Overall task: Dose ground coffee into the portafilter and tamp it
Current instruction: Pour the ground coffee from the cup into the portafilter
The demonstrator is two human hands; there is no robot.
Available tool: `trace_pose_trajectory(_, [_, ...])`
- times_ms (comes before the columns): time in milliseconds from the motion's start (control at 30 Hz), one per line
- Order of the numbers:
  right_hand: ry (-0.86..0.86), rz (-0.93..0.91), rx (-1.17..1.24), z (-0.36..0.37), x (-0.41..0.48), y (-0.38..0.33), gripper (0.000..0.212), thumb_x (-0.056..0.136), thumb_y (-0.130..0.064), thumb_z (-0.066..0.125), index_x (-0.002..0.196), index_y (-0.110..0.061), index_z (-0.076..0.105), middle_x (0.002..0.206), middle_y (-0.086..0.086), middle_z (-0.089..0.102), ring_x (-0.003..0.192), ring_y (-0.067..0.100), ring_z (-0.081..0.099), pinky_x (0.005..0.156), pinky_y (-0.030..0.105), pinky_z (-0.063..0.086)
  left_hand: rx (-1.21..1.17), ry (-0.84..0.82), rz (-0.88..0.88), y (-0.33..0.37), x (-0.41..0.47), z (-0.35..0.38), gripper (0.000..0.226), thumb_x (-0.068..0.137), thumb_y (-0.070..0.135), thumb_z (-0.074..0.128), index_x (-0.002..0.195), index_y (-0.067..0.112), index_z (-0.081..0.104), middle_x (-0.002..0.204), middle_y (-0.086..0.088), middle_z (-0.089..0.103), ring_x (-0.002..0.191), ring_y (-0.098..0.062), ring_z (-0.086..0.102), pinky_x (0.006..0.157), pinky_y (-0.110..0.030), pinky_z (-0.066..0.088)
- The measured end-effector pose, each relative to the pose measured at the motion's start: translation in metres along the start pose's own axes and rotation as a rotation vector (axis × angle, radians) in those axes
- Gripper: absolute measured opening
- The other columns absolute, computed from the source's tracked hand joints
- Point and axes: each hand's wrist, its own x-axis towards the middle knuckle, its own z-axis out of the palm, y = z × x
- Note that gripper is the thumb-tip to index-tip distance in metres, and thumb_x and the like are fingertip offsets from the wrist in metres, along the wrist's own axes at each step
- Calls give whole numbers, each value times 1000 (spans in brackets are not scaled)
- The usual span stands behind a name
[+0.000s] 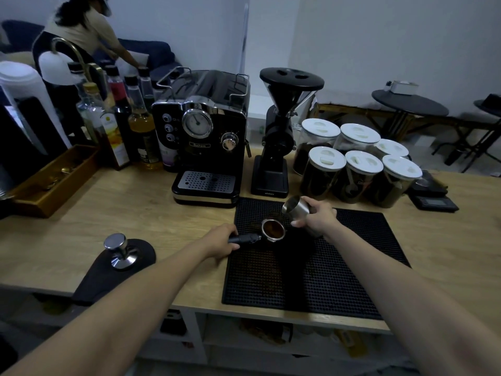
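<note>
The portafilter [273, 229] rests over the black rubber mat [339, 267], its basket filled with brown ground coffee. My left hand [221, 240] grips its black handle. My right hand [315, 217] holds a steel dosing cup [295, 206], tipped on its side just above and to the right of the basket, mouth facing left. The steel tamper [119, 249] stands upright on a black tamping pad [108, 272] at the left, apart from both hands.
A black espresso machine [206, 137] and a grinder [279, 131] stand behind the mat. Several lidded jars [357, 164] sit at the right, a scale [433, 203] beside them. Bottles [127, 118] and a wooden tray [51, 180] are at the left. A person bends over at the far back left.
</note>
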Motion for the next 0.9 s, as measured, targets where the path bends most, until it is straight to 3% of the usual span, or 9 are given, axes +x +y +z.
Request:
trace_pose_trajectory(233, [2,-29,-107,1,2,-2,78,65,-18,83,134,-33,49,137,6,42,132,29,20,111,53,25,-28,25,24,-1,1,1,32,87,21,61,117,11,54,119,-11,59,107,-25,56,91,-34,45])
trace_pose_trajectory(367, [22,-22,-92,-1,5,1,81,65,-18,84,136,-31,48,136,9,42,132,30,21,113,50,24,-6,19,21,0,3,-2,33,87,21,61,117,11,53,120,-11,58,109,-25,55,90,-32,44])
trace_pose_trajectory(633, [15,-26,-140,0,9,1,81,65,-22,84,136,-35,46,137,9,37,133,30,20,111,57,23,-15,-19,-7,-2,3,-2,32,88,22,59,118,11,54,119,-11,59,107,-24,56,88,-31,44])
trace_pose_trajectory(900, [10,-55,-214,0,11,-1,80,66,-24,83,136,-37,45,138,9,36,133,30,22,110,57,24,-1,-1,-4,0,5,-1,33,87,22,61,117,10,55,119,-12,60,108,-26,57,90,-32,45])
